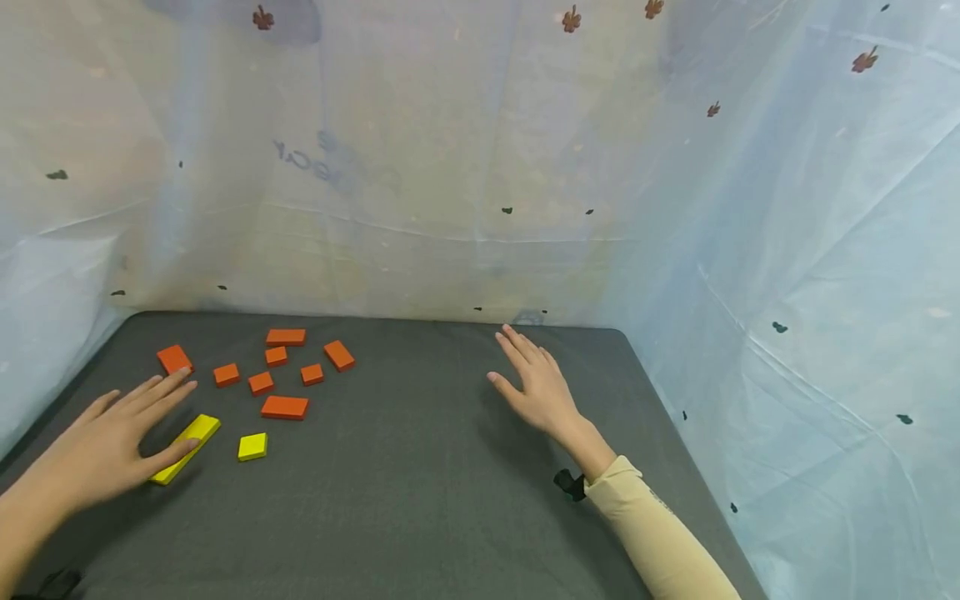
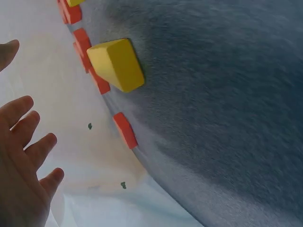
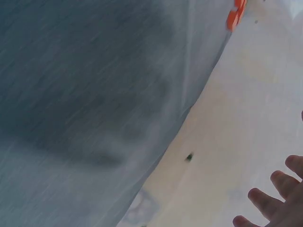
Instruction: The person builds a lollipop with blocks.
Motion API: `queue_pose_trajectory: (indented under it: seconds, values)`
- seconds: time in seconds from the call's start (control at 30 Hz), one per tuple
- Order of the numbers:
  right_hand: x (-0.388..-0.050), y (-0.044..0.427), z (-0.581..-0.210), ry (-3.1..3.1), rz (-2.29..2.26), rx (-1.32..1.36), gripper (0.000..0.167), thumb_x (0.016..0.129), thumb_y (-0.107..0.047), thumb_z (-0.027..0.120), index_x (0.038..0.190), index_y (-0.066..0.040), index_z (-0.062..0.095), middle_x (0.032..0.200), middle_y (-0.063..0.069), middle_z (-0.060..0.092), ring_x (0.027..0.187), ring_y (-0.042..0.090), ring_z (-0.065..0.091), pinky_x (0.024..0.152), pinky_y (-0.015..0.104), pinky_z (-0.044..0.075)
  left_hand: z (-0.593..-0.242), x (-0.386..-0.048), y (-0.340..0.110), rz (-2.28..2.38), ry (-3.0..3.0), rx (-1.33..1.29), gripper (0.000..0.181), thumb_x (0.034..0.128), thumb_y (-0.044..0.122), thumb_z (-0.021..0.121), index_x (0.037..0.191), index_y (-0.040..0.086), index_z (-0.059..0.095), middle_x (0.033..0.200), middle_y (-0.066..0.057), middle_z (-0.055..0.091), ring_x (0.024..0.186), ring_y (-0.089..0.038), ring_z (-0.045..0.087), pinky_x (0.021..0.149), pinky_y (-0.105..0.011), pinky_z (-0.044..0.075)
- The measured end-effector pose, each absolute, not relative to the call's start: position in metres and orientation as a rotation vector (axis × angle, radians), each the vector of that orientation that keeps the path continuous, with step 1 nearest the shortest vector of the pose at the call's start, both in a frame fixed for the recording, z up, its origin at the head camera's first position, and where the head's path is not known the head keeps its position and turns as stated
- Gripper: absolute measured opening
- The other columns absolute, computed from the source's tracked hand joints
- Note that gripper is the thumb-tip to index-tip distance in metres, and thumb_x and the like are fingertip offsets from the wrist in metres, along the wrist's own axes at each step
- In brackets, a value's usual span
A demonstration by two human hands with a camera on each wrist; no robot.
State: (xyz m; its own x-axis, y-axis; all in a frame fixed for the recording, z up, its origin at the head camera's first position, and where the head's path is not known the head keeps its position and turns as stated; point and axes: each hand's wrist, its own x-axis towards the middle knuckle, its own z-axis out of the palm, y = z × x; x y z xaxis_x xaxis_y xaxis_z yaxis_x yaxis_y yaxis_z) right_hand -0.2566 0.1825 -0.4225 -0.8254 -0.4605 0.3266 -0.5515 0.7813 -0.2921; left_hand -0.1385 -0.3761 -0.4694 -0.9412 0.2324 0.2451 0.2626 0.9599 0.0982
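My left hand (image 1: 112, 450), fingers spread and extended, hovers over the left side of the table with nothing in its grasp. Below it lies a long yellow block (image 1: 201, 428), partly covered by the thumb in the head view. The left wrist view shows a yellow block (image 2: 118, 66) apart from the fingers (image 2: 40, 150). Just right of the long one is a small yellow block (image 1: 252, 447). My right hand (image 1: 543, 392), also empty with fingers extended, is raised over the table's right half, away from every block.
Several orange blocks, long and short, lie scattered at the back left, among them a long orange block (image 1: 285, 407) and one orange block (image 1: 175, 359) close to the left fingertips. The dark grey table (image 1: 420, 467) is bounded by pale plastic sheeting (image 1: 420, 167) behind and at both sides.
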Motion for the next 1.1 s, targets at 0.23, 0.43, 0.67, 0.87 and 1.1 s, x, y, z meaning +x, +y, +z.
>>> queue_pose_trajectory:
  seconds: [0.23,0.43,0.67,0.87,1.1]
  values:
    - [-0.252,0.139,-0.420,-2.627,0.719,0.975,0.067,0.106,-0.036,0.059,0.163,-0.010,0.035,0.171,0.005,0.028,0.153,0.031,0.035,0.120,0.060,0.031,-0.481,-0.126,-0.380,-0.272,-2.835,-0.480,0.100,0.0847,0.043,0.086,0.163,0.009,0.034,0.172,-0.011,0.021,0.140,-0.052,0.041,0.123,-0.067,-0.003]
    - [-0.244,0.098,-0.420,-2.627,0.812,1.096,0.067,0.107,-0.037,0.057,0.165,-0.014,0.032,0.171,0.004,0.028,0.153,0.028,0.035,0.120,0.057,0.033,-0.488,-0.126,-0.384,-0.325,-2.864,-0.499,0.107,0.0758,0.042,0.092,0.162,0.010,0.037,0.162,-0.020,0.040,0.126,-0.053,0.053,0.111,-0.079,0.021]
    - [-0.231,0.053,-0.432,-2.673,0.819,1.248,0.068,0.108,-0.040,0.057,0.166,-0.020,0.028,0.172,-0.002,0.023,0.154,0.023,0.033,0.121,0.052,0.034,-0.493,-0.126,-0.391,-0.328,-2.978,-0.467,0.113,0.0735,0.049,0.092,0.162,0.007,0.036,0.151,-0.028,0.049,0.126,-0.054,0.053,0.099,-0.075,0.034]
    - [-0.223,0.019,-0.447,-2.700,0.913,1.387,0.069,0.107,-0.041,0.058,0.166,-0.022,0.028,0.172,-0.004,0.024,0.154,0.018,0.031,0.122,0.041,0.035,-0.494,-0.129,-0.398,-0.361,-3.030,-0.508,0.113,0.0709,0.050,0.093,0.160,0.006,0.040,0.150,-0.031,0.050,0.129,-0.053,0.051,0.097,-0.071,0.040]
    - [-0.217,-0.014,-0.454,-2.753,0.957,1.494,0.068,0.108,-0.044,0.055,0.166,-0.027,0.027,0.170,-0.010,0.026,0.155,0.011,0.028,0.123,0.035,0.032,-0.494,-0.132,-0.403,-0.389,-3.055,-0.556,0.110,0.0693,0.047,0.095,0.158,0.008,0.043,0.150,-0.028,0.051,0.130,-0.052,0.051,0.095,-0.071,0.043]
